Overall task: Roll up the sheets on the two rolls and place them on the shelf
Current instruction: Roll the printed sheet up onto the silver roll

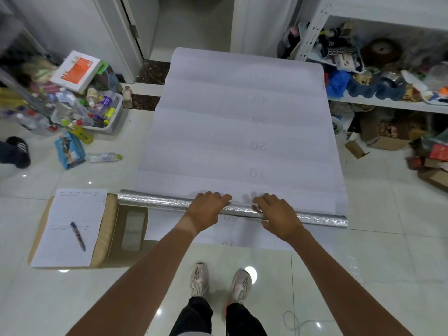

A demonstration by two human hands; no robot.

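Glossy white floor tiles point(363, 263) surround us; left, a grey bin point(114, 117) holds plastic bottles. On the floor, our left hand point(206, 209) and right hand point(278, 214) curl their fingers over the silver roll point(157, 200), its white sheet point(242, 129) stretching toward the cluttered shelf point(388, 104).

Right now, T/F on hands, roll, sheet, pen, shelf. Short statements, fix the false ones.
1. Both hands rest on the silver roll. True: left hand, right hand.
2. The sheet is fully rolled up. False: most of it lies flat on the floor.
3. A pen lies on the paper form. True.
4. The roll sits on the shelf. False: it is on the floor.
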